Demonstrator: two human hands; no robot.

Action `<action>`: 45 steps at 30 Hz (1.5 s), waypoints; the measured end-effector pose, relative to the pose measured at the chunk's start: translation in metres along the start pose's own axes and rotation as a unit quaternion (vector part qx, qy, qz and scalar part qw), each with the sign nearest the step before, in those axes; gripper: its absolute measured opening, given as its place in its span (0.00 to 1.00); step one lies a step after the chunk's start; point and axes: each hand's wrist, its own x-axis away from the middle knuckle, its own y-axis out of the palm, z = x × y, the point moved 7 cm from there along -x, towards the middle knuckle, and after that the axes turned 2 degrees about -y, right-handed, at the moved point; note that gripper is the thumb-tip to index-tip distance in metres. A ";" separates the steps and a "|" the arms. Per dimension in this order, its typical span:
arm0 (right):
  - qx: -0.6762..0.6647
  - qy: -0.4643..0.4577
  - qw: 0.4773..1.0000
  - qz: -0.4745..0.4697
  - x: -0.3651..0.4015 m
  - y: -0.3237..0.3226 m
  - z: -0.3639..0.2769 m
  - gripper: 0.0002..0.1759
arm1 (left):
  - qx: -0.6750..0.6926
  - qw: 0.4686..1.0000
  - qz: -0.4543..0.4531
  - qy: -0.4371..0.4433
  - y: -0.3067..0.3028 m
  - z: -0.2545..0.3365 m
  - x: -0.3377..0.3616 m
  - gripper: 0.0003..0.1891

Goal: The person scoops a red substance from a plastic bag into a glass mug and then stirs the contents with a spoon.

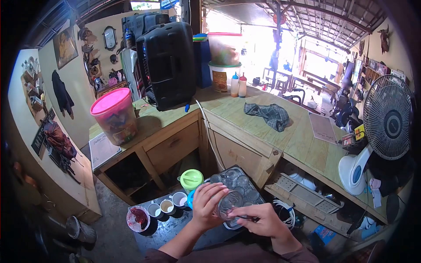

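Note:
My left hand (208, 205) is wrapped around a clear drinking glass (231, 201), which is tilted with its open end facing me. My right hand (258, 219) pinches a thin, dark utensil at the glass's mouth; its tip is hard to make out. Behind the glass is a metal tray (237, 170) of several upturned clear glasses. A green-lidded pitcher (191, 179) stands just beyond my left hand, beside a partly hidden blue lid (190, 198). Left of it are several cups, including a white cup (179, 199), and a tub with dark red contents (138, 218).
A wooden counter (228, 115) wraps around ahead, carrying a black speaker (169, 65), a pink-lidded bucket (115, 116), a checked cloth (267, 115), and squeeze bottles (235, 85). A fan (388, 117) stands at right. Below is a shelf with a perforated rack (302, 193).

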 end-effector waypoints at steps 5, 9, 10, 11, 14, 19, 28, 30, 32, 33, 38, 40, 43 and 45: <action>-0.077 -0.108 0.990 0.052 0.011 -0.024 -0.003 0.13 | -0.007 1.000 0.027 0.007 -0.003 0.001 -0.001 0.29; -0.011 -0.081 0.996 0.019 0.000 -0.007 -0.001 0.15 | -0.001 1.000 0.016 0.007 -0.003 -0.001 -0.001 0.28; -0.010 -0.083 0.996 0.019 0.004 -0.013 0.002 0.15 | 0.003 1.000 0.021 0.004 -0.003 -0.002 0.000 0.28; -0.067 -0.106 0.991 0.041 0.011 -0.023 0.005 0.14 | 0.006 1.000 0.027 0.000 -0.004 -0.002 0.000 0.28; -0.116 -0.140 0.982 0.051 0.006 -0.022 -0.001 0.15 | -0.007 1.000 0.015 -0.003 -0.002 -0.004 0.002 0.30; -0.071 -0.153 0.986 0.005 0.006 -0.020 -0.003 0.16 | 0.011 1.000 -0.006 -0.012 -0.001 -0.008 0.002 0.32; -0.008 -0.150 0.987 -0.065 0.003 -0.017 0.001 0.12 | 0.033 0.995 -0.081 -0.049 0.009 -0.016 0.015 0.37; 0.017 -0.162 0.984 -0.066 0.002 -0.015 -0.008 0.10 | 0.040 0.992 -0.101 -0.063 0.010 -0.017 0.018 0.38; 0.151 -0.113 0.979 -0.075 -0.008 0.002 -0.011 0.11 | 0.035 0.990 -0.117 -0.067 0.013 -0.015 0.018 0.38; 0.149 -0.095 0.982 -0.074 -0.008 0.007 -0.001 0.09 | 0.036 0.990 -0.117 -0.066 0.013 -0.016 0.020 0.38; 0.070 -0.145 0.987 0.007 0.004 -0.024 0.001 0.08 | 0.055 0.983 -0.132 -0.112 0.014 -0.026 0.030 0.38; 0.133 -0.075 0.988 -0.005 -0.005 -0.010 0.005 0.05 | 0.055 0.982 -0.139 -0.115 0.014 -0.025 0.031 0.39; 0.148 -0.081 0.986 -0.005 -0.006 -0.004 0.009 0.05 | 0.079 0.979 -0.143 -0.123 0.019 -0.025 0.035 0.40; 0.108 -0.115 0.987 0.021 0.000 -0.018 0.006 0.04 | 0.100 0.976 -0.139 -0.132 0.019 -0.027 0.036 0.40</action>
